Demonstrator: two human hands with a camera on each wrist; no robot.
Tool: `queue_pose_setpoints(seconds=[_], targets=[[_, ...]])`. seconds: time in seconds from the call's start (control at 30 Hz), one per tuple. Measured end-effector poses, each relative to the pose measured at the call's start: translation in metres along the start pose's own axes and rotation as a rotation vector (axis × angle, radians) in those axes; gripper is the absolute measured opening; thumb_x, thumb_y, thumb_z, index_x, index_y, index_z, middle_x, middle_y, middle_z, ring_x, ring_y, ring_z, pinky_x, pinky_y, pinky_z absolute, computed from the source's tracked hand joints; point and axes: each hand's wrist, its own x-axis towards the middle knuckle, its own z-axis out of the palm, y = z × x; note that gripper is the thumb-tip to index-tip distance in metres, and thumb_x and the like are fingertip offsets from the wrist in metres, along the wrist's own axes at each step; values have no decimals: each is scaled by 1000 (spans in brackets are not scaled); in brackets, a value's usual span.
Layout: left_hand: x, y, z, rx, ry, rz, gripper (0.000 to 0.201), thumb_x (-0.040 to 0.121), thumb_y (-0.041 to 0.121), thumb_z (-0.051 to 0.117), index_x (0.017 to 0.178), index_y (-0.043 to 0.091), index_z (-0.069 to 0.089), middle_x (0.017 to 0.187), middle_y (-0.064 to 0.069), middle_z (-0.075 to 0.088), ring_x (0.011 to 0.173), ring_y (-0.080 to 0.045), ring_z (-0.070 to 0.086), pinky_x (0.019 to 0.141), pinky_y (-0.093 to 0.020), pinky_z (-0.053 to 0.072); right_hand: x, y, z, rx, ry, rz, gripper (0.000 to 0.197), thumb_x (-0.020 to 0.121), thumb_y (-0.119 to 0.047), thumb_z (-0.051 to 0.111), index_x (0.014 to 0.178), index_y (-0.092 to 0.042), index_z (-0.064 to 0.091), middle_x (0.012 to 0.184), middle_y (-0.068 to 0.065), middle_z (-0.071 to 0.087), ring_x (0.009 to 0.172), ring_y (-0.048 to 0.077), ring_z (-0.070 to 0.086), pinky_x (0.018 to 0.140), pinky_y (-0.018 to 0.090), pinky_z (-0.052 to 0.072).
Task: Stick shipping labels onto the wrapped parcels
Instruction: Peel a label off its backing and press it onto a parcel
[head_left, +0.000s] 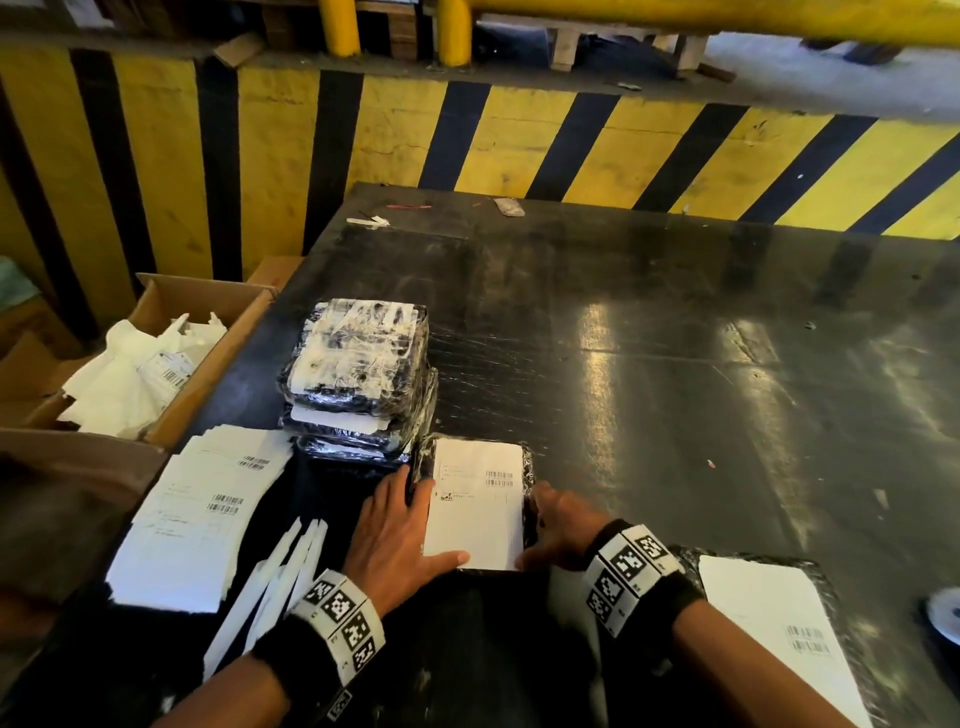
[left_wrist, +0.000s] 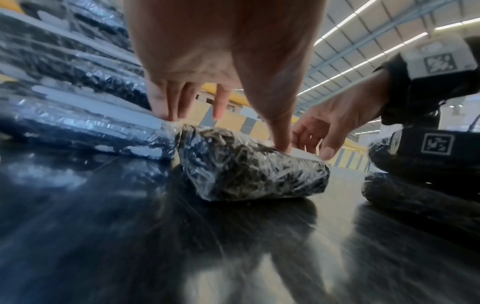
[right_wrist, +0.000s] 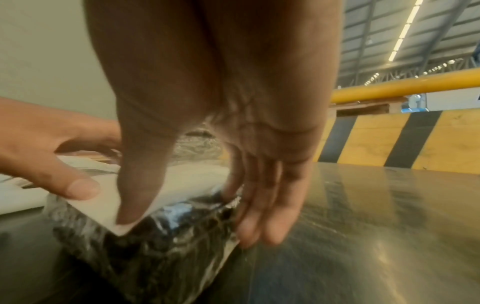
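A black parcel in clear wrap (head_left: 529, 467) lies on the dark table, with a white shipping label (head_left: 478, 499) covering its top. My left hand (head_left: 400, 530) rests along the parcel's left side with straight fingers, its thumb pressing the label's near edge. On the other side, my right hand (head_left: 558, 530) lies against the parcel. Its thumb presses the label's near right corner (right_wrist: 124, 226) and its fingers (right_wrist: 259, 216) run straight down the side. The left wrist view shows the parcel (left_wrist: 254, 176) low on the table under both thumbs.
A stack of wrapped parcels (head_left: 358, 374) stands just behind and to the left. Loose labels (head_left: 197, 514) and white backing strips (head_left: 275, 577) lie at the near left. A labelled parcel (head_left: 769, 623) sits at the near right. A cardboard box (head_left: 249, 332) with white bags stands off the table's left edge.
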Motion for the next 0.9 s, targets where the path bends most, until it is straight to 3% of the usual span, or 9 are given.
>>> queue_pose_setpoints(seconds=[0.07,0.1,0.2,0.27,0.4,0.5,0.57,0.8,0.9], targets=[[7,0,1,87,-14,171,90,80,67,45,149,27,4,154,-4,-19,143,-22,-19,118,-44,1,-6,-5,-5,-128,110,-57,82,73,-41,74,136,-11,31,138,10,43,125,28,42,102,39,40],[11,-2,5,114,0,279,82,84,63,42,149,28,5,154,-2,-17,141,-19,-24,117,-43,-6,-8,-9,-6,-191,129,-110,82,78,-42,68,141,-10,26,146,10,34,132,28,34,107,40,34],[15,-13,15,197,-65,457,61,91,61,28,141,27,32,153,1,27,143,-19,-2,111,-43,0,-12,-22,2,-416,0,-228,71,93,-45,45,148,-13,13,158,5,7,145,25,7,116,46,10],[13,-20,20,223,-98,441,61,92,63,17,139,29,36,149,5,36,142,-17,8,109,-43,4,-3,-24,13,-455,-41,-207,67,97,-49,28,149,-12,8,159,5,-1,146,24,-2,115,49,-2],[13,-21,29,179,-59,435,60,93,61,13,139,30,37,148,6,37,140,-14,18,107,-43,10,21,-17,14,-483,65,-185,102,65,-66,-24,149,-14,2,159,4,-5,146,23,-5,113,50,-10],[13,-23,32,177,-27,430,61,93,60,11,137,29,38,148,6,38,139,-14,19,105,-45,15,40,-16,6,-442,93,-140,68,95,-52,6,148,-11,1,159,6,-5,146,21,-3,114,50,-10],[14,-23,34,186,-3,429,61,93,59,10,136,29,40,147,6,40,139,-14,21,104,-45,16,50,-18,1,-368,99,-113,62,99,-44,16,148,-9,4,159,8,-1,146,19,1,114,48,-11],[-2,-22,34,25,36,364,58,92,62,24,131,27,48,143,6,45,138,-12,28,111,-34,9,16,-25,1,-521,14,-298,69,92,-47,5,148,-9,10,158,10,1,146,22,1,114,53,-8],[-2,-27,39,-45,77,368,56,91,62,33,132,26,49,146,7,41,140,-9,20,112,-28,6,14,-26,19,-662,32,-343,85,75,-48,3,140,-5,38,150,14,32,139,24,32,111,57,10]])
